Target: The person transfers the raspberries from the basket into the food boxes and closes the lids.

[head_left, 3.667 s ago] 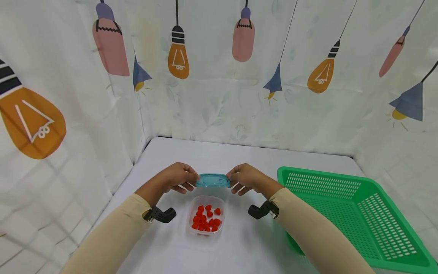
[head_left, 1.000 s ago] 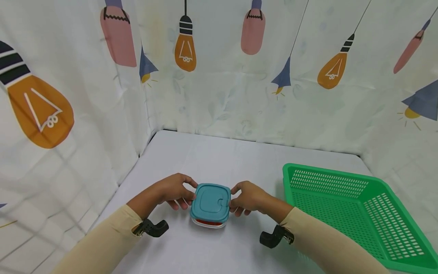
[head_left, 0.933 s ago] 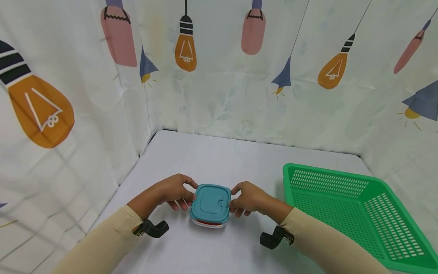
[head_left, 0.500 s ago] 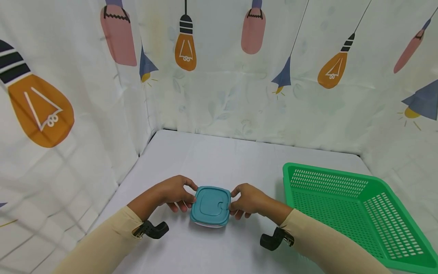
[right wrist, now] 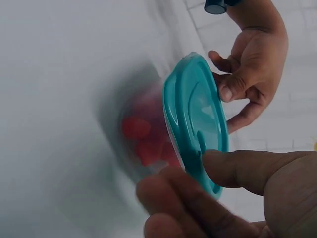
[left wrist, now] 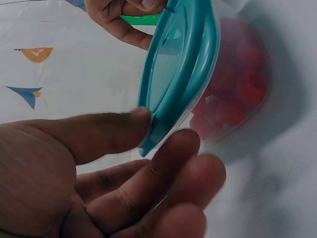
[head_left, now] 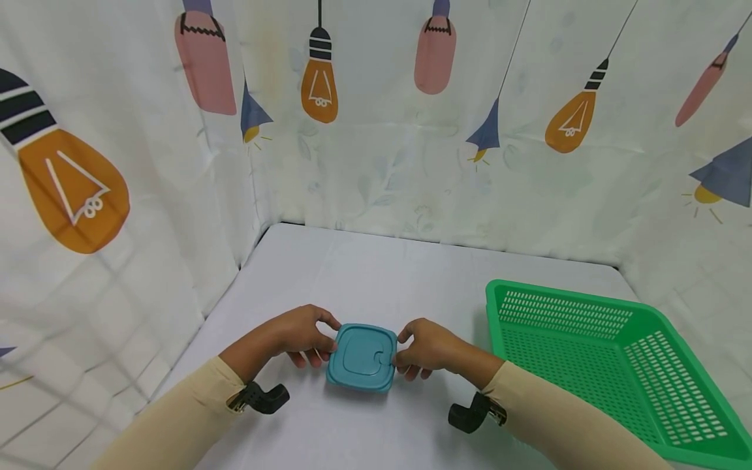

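A square teal lid (head_left: 362, 358) lies over a clear plastic container (left wrist: 263, 57), which stands on the white table. Through the container's side in the left wrist view, several small red raspberry-like pieces (left wrist: 251, 89) show. My left hand (head_left: 302, 333) pinches the lid's left edge, thumb on top and fingers beneath. At the opposite edge, my right hand (head_left: 429, 346) pinches the lid near its small tab, its thumb pressing on top. From the head view the lid hides the container and its contents. Whether the rim is fully snapped on I cannot tell.
A large green perforated basket (head_left: 587, 365) stands on the right side of the table (head_left: 382, 274), near my right forearm. White curtains (head_left: 364, 170) printed with lamps hang behind and at the sides. Black straps with camera mounts sit on both wrists.
The lid was first held tilted behind the uncovered container. It has come down over it, and its front edge has lowered, hiding the red pieces. Both hands moved slightly nearer with it.
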Tool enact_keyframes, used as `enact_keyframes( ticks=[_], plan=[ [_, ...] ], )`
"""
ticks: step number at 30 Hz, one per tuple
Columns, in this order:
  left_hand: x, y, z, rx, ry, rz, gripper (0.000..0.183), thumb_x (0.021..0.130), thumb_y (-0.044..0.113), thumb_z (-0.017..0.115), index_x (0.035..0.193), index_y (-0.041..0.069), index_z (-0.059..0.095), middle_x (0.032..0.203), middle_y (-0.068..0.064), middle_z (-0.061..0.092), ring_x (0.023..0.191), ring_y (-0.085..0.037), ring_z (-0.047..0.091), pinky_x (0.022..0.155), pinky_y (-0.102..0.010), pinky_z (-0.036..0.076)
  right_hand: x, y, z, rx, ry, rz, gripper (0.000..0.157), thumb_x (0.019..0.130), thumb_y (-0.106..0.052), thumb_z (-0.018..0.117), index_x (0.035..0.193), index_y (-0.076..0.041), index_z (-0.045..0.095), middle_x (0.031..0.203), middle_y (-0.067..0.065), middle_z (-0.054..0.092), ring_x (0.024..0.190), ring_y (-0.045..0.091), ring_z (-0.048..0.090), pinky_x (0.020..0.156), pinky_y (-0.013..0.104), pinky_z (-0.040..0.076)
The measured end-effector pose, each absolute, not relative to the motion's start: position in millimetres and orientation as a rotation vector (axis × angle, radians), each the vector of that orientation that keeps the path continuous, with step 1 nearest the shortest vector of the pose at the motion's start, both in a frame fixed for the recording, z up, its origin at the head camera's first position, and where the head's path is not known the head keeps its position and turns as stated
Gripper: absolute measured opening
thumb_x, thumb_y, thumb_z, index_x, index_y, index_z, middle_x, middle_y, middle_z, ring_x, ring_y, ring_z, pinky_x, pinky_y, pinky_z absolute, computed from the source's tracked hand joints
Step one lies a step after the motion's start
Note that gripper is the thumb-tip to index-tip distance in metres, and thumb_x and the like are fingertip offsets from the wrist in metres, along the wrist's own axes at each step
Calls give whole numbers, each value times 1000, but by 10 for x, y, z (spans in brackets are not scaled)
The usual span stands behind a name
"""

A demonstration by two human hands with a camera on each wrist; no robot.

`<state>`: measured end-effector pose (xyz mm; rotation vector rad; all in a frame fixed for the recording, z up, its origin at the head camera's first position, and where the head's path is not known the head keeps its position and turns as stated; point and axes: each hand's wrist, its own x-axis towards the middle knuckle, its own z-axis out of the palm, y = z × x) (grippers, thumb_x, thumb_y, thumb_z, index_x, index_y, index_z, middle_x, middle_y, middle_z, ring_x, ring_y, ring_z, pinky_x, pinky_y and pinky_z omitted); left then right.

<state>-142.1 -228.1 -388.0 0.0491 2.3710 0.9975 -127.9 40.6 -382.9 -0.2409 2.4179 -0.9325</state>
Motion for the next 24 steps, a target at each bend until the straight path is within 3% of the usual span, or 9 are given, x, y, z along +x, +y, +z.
enact_keyframes(
  ticks=[4,9,12,17,24],
  plan=[
    [-1410,-2282,-3871,133,2461,900,55,91,24,78,141,11,58,93,-6,73,78,-23,70,64,-40,58,-1274,428,-3806,-333,2600,-716,64,86,-29,84,136,-1,57,97,8,74,87,26,71,70,42,59],
    [-1343,-2302,-3815,377,2618,741,70,90,40,78,151,18,50,136,-10,63,121,-33,61,93,-56,52,-1228,431,-3790,-533,2794,-426,78,85,-46,82,148,-11,52,144,10,58,129,32,56,91,53,54],
    [-1284,-2305,-3775,540,2640,693,75,88,42,80,153,21,49,151,-9,52,138,-35,48,103,-59,44,-1195,421,-3808,-644,2835,-291,82,85,-53,79,150,-13,51,151,7,52,136,32,51,91,53,55],
    [-1187,-2325,-3773,777,2662,578,81,87,45,80,155,18,45,160,-6,41,149,-38,31,111,-63,33,-1122,422,-3811,-780,2818,-165,87,87,-61,73,155,-14,45,158,5,44,141,30,45,87,49,57],
    [-992,-2382,-3786,869,2687,441,90,96,65,56,164,16,24,170,-8,17,154,-44,4,114,-72,6,-1027,522,-3840,-1015,2656,-99,91,97,-68,52,165,-19,18,171,1,9,156,29,8,106,54,44]
  ],
)
